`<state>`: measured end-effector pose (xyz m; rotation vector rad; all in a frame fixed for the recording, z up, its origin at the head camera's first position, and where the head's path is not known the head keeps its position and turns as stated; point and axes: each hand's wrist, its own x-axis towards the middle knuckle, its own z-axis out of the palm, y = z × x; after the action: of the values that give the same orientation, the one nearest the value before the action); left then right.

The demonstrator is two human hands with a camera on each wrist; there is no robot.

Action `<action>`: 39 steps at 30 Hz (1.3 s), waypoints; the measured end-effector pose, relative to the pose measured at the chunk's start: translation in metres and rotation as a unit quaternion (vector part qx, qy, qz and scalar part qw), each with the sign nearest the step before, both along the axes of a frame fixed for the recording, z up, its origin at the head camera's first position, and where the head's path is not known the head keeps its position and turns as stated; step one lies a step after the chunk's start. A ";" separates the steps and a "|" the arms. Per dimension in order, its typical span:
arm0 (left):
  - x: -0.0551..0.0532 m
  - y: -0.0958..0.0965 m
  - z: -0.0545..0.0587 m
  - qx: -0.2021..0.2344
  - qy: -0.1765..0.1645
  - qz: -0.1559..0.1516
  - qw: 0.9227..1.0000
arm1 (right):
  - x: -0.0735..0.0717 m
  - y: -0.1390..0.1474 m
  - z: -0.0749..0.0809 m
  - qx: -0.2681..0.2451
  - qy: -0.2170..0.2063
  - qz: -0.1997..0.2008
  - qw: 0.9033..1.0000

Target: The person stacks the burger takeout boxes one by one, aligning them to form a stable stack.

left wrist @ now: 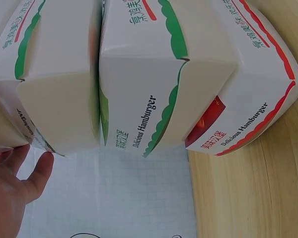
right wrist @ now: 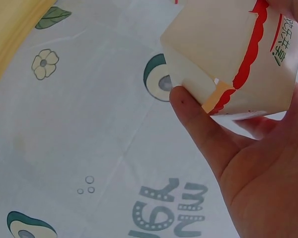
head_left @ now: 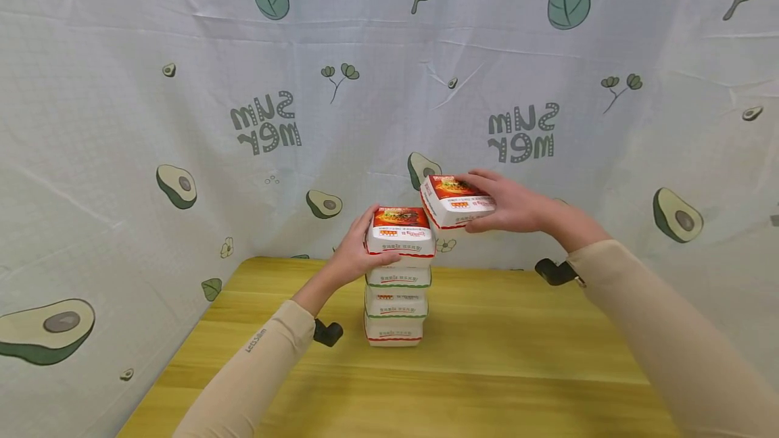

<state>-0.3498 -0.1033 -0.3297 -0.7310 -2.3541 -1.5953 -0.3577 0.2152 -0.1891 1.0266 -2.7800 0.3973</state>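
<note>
Several hamburger boxes stand in one upright stack on the table (head_left: 511, 357). At its top is a red-trimmed hamburger box (head_left: 402, 238) with a burger picture on its lid. My left hand (head_left: 359, 249) grips that top box from its left side, thumb across the front. Below it, green-trimmed boxes (head_left: 397, 304) and a red-trimmed bottom box (head_left: 393, 333) show their front faces. My right hand (head_left: 508, 201) holds another red-trimmed hamburger box (head_left: 447, 205), tilted, up beside the stack's top right. In the right wrist view, fingers (right wrist: 203, 121) lie along this box's side (right wrist: 203, 54).
A pale cloth (head_left: 389, 107) printed with avocados, leaves and lettering hangs behind the table and along its left side. Dark wrist-worn pieces (head_left: 328, 333) stick out beside both sleeves. Bare wood (head_left: 255, 370) surrounds the stack's base.
</note>
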 end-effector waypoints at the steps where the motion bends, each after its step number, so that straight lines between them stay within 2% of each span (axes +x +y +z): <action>1: 0.000 0.000 0.000 0.000 0.000 0.001 1.000 | 0.000 -0.002 0.001 0.001 0.000 0.003 1.000; 14: 0.000 0.000 0.001 -0.005 0.001 0.004 1.000 | 0.001 -0.020 0.011 0.009 0.000 0.017 1.000; 39: 0.002 0.003 0.001 0.006 -0.005 -0.012 1.000 | 0.000 -0.048 0.013 0.051 -0.005 0.003 0.999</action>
<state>-0.3480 -0.1001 -0.3291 -0.7537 -2.3491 -1.6260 -0.3577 0.1673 -0.1759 1.0585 -2.8323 0.2642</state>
